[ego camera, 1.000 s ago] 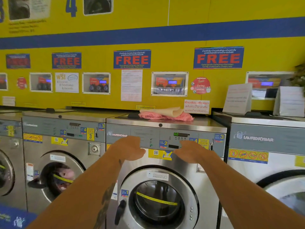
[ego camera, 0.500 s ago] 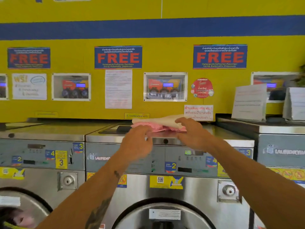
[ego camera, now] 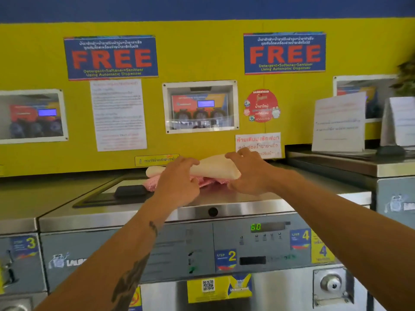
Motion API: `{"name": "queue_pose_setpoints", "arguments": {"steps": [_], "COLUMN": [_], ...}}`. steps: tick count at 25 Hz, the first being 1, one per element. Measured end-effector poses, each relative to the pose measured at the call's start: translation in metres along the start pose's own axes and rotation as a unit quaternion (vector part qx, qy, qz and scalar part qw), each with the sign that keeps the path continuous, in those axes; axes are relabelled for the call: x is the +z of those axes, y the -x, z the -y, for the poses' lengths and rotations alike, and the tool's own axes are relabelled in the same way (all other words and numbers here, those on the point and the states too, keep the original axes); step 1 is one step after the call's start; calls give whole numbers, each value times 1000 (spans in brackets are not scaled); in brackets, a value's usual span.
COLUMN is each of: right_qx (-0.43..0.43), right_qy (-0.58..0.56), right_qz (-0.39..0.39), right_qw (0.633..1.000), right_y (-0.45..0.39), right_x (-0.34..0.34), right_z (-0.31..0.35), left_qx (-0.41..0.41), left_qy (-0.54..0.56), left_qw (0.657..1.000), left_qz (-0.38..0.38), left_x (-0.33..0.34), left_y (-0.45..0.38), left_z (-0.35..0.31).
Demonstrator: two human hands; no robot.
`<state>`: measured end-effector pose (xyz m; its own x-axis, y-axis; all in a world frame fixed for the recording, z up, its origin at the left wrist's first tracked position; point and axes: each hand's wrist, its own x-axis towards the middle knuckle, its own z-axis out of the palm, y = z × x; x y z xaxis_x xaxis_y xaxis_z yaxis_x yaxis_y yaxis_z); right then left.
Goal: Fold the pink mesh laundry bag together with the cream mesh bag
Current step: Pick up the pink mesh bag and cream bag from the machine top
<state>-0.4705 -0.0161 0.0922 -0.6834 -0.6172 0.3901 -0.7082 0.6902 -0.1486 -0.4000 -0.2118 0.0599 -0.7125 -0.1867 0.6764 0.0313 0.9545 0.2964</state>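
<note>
A row of steel washing machines runs below a yellow wall, and the middle washing machine (ego camera: 235,202) carries the two bags on its flat top, close to the wall. Its display (ego camera: 256,227) shows 60. A dark pad (ego camera: 131,191) lies in the recessed tray to the left of the bundle.

The cream mesh bag (ego camera: 213,167) sits on top as a loose, flattened roll, and the pink mesh laundry bag (ego camera: 205,182) lies crumpled under it, with pink showing at the left end and below the cream edge. The two are stacked but look untidy, with no crisp shared crease visible, so the folding proper seems barely begun.

The left hand (ego camera: 177,178) is laid over the left part of the stack, fingers curled over the cream bag's near edge and touching the pink beneath; the grip looks light. The right hand (ego camera: 249,173) curls round the right end of the cream roll, thumb underneath and fingers on top.

What appears left is to flatten both bags, line up their edges and fold them over as one.
</note>
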Motion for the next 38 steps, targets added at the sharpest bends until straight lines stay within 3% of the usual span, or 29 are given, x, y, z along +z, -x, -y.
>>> {"name": "queue_pose_setpoints", "arguments": {"steps": [5,9,12,15,20,25,30,31,33,35,38], "right_qx": [-59,-118,-123,-120,-139,-129,-47,-24,65,152,195], "right_qy": [-27,-104,-141,-121,-46,-109,116,158,172,92,2], "right_qz": [45,76,44,-7,-77,-91,-228,-206,-60,113,213], "right_qw": [997,985,981,985,986,982,966,966,981,978,957], "right_y": [-83,-110,-99,-97,-117,-114,-72,-61,-42,-26,-19], "right_x": [32,55,59,42,1,-30,-45,-44,-34,-29,-45], "right_z": [-40,-65,-66,-62,-74,-116,-150,-150,-146,-142,-133], "left_qx": [18,-19,-49,-36,65,209,343,342,323,297,276], "left_qy": [-232,-181,-112,-62,-22,53,8,-13,-41,-53,-3], "left_qw": [960,958,960,970,982,972,936,934,927,911,908], "left_qz": [158,222,253,231,177,89,82,102,184,280,315], "left_x": [21,33,35,31,31,60,116,128,149,164,167], "left_y": [-68,-92,-88,-86,-122,-182,-218,-221,-219,-213,-209], "left_z": [28,30,28,30,21,-6,-54,-63,-71,-70,-61]}}
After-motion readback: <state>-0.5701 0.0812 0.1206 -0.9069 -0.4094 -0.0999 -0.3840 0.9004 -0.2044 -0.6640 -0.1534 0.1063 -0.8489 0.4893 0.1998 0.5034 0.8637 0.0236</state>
